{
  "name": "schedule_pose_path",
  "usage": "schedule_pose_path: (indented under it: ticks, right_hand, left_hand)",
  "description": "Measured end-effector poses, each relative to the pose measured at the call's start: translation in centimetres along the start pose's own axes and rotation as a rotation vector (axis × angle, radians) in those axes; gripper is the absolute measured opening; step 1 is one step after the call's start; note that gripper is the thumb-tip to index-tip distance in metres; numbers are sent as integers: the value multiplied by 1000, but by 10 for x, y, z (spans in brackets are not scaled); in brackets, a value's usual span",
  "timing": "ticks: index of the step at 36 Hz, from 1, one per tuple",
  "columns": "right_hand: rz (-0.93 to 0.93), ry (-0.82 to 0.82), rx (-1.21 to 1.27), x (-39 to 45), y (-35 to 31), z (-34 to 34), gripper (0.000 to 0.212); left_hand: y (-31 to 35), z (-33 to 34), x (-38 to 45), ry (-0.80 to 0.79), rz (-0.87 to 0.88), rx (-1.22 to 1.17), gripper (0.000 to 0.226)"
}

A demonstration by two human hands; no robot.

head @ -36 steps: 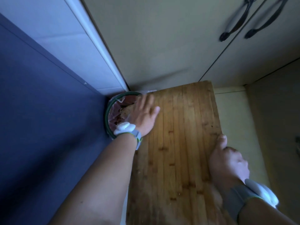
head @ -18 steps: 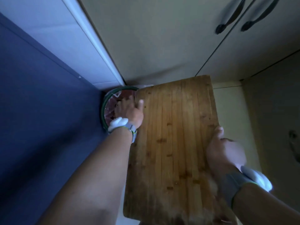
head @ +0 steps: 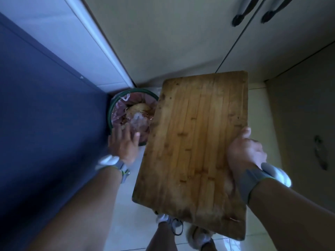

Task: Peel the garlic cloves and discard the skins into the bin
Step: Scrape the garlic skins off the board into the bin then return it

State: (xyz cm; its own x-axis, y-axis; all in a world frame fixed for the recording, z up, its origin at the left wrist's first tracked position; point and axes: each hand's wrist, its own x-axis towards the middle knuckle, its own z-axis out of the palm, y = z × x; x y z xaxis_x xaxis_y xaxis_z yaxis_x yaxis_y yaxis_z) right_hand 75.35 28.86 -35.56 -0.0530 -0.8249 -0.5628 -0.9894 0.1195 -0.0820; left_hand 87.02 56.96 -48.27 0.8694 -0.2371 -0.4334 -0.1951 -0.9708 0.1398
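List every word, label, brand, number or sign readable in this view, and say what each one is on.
None: no readable text appears anywhere in this view.
Wooden cutting board: bare wood grain and stains only.
Green bin and its plastic liner: no print legible.
Wristbands on the left hand and right hand: no markings visible.
Cabinet doors: plain, dark handles only.

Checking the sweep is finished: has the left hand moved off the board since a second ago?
Yes. The left hand has left the cutting board, now over the bin's near rim.
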Motion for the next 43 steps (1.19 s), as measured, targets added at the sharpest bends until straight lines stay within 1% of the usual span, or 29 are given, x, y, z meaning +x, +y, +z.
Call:
schedule_pose_path:
  ticks: [1,4,6,8,10,11,12,13,14,15,16,17,18,19,20,22,24,26,28,29,31,32,34,36,37,39,41,42,43]
  right_hand:
    - [8,9,13,5,3,-2,79]
    - [37,90,64,15,13,-5,75]
    - [33,121,67,16,16,-5,69]
    - [-6,88,45,15,17,-11,62]
    - [-13,86,42,18,19,-18,63]
    - [-12,90,29,21,20,-20,65]
    - [-10,89,23,22,23,-22,65]
    - [-16,87,17,22,25,-22,65]
    - [-23,85,24,23,25,-20,64]
    - [-11,86,42,22,26,-22,65]
    - [-4,87,59,18,26,-25,67]
    - [-3,79,60,14,26,-30,70]
    - [-9,65,63,10,26,-36,73]
    - [-18,53,56,5,26,-41,76]
    - [-33,43,48,0,27,-49,78]
    - [-55,24,34,-15,33,-69,79]
    - [-77,18,37,-33,44,-96,79]
    - [-80,24,47,-52,58,-130,79]
    - [-81,27,73,-66,73,-166,79]
    - [-80,23,92,-74,81,-184,80]
    - [-96,14,139,-83,91,-208,79]
    - [-105,28,158,-88,102,-232,79]
    - [-123,19,172,-104,131,-281,79]
    - [-119,28,242,-110,166,-327,77]
    - [-134,17,232,-107,164,-335,77]
    - [-109,35,254,-113,195,-373,80]
    - [-66,143,278,-117,240,-408,78]
    - [-30,234,271,-120,272,-428,76]
    - [-65,309,225,-119,270,-428,73]
  left_hand:
    - [-15,-7,2,7,-85,-10,65]
    - [-6,-27,-5,131,-53,28,41]
    - [12,-35,-3,125,-121,44,43]
    - [22,-41,1,104,-244,-49,43]
    - [24,-45,5,123,-253,-93,22]
    - [23,-44,6,79,-192,-83,33]
    - [22,-42,7,-11,-126,-36,61]
    - [24,-43,7,-76,-85,2,81]
    - [26,-44,10,-79,-61,19,87]
    - [33,-45,8,-40,-29,53,80]
    - [40,-47,7,41,-17,62,59]
    - [51,-56,3,91,-81,49,37]
    - [58,-63,0,117,-172,-27,39]
    - [65,-71,-5,84,-280,-137,49]
    - [71,-79,-12,80,-344,-256,47]
    - [81,-96,-35,86,-343,-386,26]
    - [90,-115,-67,13,-282,-537,37]
    - [105,-143,-103,-121,-281,-706,35]
    - [120,-172,-132,-250,-419,-918,55]
    - [128,-187,-149,-363,-481,-1070,58]
    - [140,-208,-171,-500,-462,-1279,52]
    - [151,-219,-187,-547,-418,-1330,49]
    - [166,-248,-228,-607,-300,-1363,37]
    - [183,-269,-264,-702,-199,-1380,42]
    - [183,-271,-268,-734,-188,-1409,45]
    - [203,-281,-296,-860,-111,-1383,45]
    - [236,-286,-334,-968,-10,-1381,54]
    - [258,-284,-356,-1009,25,-1370,60]
    - [262,-283,-360,-998,30,-1395,64]
